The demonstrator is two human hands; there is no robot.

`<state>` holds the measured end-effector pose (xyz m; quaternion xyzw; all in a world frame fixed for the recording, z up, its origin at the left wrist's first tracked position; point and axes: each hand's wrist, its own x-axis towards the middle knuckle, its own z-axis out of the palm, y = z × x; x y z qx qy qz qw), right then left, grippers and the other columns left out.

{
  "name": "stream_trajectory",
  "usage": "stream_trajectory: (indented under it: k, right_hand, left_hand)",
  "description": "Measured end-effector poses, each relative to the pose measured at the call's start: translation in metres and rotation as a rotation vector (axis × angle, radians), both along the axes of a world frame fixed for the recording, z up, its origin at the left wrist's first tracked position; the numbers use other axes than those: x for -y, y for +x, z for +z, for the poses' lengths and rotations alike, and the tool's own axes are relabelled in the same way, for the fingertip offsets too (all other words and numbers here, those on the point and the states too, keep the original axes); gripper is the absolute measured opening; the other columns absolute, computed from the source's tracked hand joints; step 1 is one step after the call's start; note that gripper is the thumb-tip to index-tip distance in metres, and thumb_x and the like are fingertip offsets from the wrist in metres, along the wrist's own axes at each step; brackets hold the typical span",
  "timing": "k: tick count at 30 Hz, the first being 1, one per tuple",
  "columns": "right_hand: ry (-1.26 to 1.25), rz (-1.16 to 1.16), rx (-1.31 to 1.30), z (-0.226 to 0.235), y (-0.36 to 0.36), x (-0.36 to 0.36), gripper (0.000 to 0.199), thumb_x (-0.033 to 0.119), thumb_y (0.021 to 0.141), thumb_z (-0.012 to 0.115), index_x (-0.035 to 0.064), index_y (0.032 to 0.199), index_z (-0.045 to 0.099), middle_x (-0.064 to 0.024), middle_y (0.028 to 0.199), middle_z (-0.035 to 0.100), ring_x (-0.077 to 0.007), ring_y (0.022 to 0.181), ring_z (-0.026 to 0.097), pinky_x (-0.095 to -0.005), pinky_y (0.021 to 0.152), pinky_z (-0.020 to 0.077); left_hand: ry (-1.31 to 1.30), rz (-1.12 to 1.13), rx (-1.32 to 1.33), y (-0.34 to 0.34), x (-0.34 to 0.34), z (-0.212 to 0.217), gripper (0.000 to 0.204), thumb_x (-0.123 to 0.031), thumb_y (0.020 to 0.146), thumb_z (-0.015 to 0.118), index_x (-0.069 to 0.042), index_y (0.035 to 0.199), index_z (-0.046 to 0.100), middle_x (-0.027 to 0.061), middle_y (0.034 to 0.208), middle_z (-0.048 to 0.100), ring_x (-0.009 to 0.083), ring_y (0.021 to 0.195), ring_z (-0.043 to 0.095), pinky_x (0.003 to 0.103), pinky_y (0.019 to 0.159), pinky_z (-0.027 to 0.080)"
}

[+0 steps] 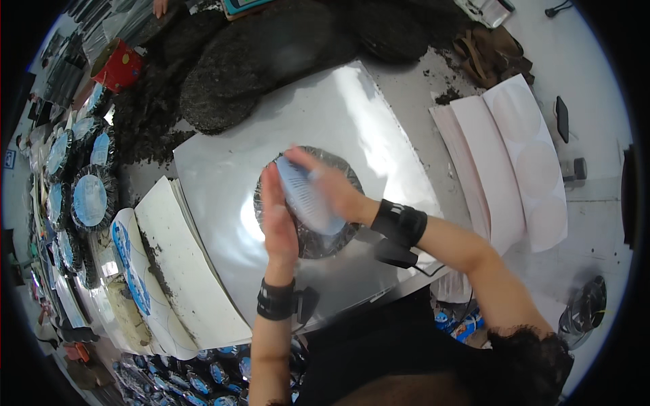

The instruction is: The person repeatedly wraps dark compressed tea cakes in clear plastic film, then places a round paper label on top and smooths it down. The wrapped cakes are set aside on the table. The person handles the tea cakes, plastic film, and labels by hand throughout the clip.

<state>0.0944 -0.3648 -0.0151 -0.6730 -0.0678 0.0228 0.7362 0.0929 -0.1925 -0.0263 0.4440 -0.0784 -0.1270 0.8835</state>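
A dark round cake in clear wrinkled plastic (317,249) lies on a shiny metal sheet (223,162) in front of me. On top of it is a light blue oval label (301,193) with printing. My left hand (279,220) lies along the label's left edge, fingers stretched out and together. Across the label's right side reaches my right hand (332,183), its fingers extended and partly smeared by motion. Part of the label is hidden under the right hand. Both wrists wear black bands.
Sheets of white oval labels (525,162) lie to the right, and a stack of white sheets (183,264) to the left. Several wrapped cakes with blue labels (91,201) stand at far left. Bare dark cakes (223,95), loose dark crumbs and a red tin (118,65) are beyond.
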Motion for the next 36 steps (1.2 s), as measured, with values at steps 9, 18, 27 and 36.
stream_trajectory:
  k: [9, 18, 27, 36]
  right_hand:
    - [-1.158, 0.216, 0.448, -0.011, -0.025, -0.032, 0.09, 0.057, 0.086, 0.073, 0.0132, 0.159, 0.044, -0.0207, 0.169, 0.031, -0.0416, 0.159, 0.022, -0.0725, 0.122, 0.0166]
    - [0.234, -0.573, -0.155, 0.03, 0.133, 0.016, 0.042, 0.041, 0.097, 0.076, 0.0084, 0.076, 0.06, 0.0001, 0.07, 0.055, -0.0118, 0.063, 0.051, -0.03, 0.06, 0.0417]
    - [0.511, -0.656, -0.251, -0.071, 0.223, -0.007, 0.082, 0.028, 0.086, 0.088, -0.0137, 0.144, 0.047, -0.0215, 0.141, 0.059, -0.0257, 0.129, 0.056, -0.0382, 0.11, 0.0458]
    - [-0.181, -0.323, -0.485, 0.05, -0.095, -0.003, 0.063, 0.029, 0.099, 0.072, -0.0096, 0.143, 0.049, -0.0218, 0.134, 0.064, -0.0293, 0.12, 0.063, -0.0422, 0.104, 0.0498]
  left_hand:
    - [1.258, 0.018, -0.116, 0.002, -0.053, 0.058, 0.046, -0.025, 0.106, 0.057, 0.005, 0.141, 0.053, 0.0172, 0.131, 0.061, 0.0259, 0.113, 0.062, 0.042, 0.098, 0.048]
    - [0.676, -0.015, -0.299, -0.016, -0.194, -0.013, 0.034, -0.02, 0.101, 0.069, 0.001, 0.126, 0.06, 0.002, 0.091, 0.065, 0.0076, 0.068, 0.059, 0.022, 0.056, 0.046]
    - [0.727, 0.759, 0.064, 0.104, -0.275, 0.177, 0.037, -0.034, 0.111, 0.051, -0.005, 0.134, 0.056, 0.0118, 0.121, 0.062, 0.0252, 0.117, 0.064, 0.038, 0.104, 0.05]
    - [0.611, 0.363, 0.075, -0.054, -0.083, -0.063, 0.071, -0.042, 0.115, 0.039, 0.0, 0.167, 0.018, 0.019, 0.173, 0.022, 0.0296, 0.159, 0.024, 0.043, 0.129, 0.018]
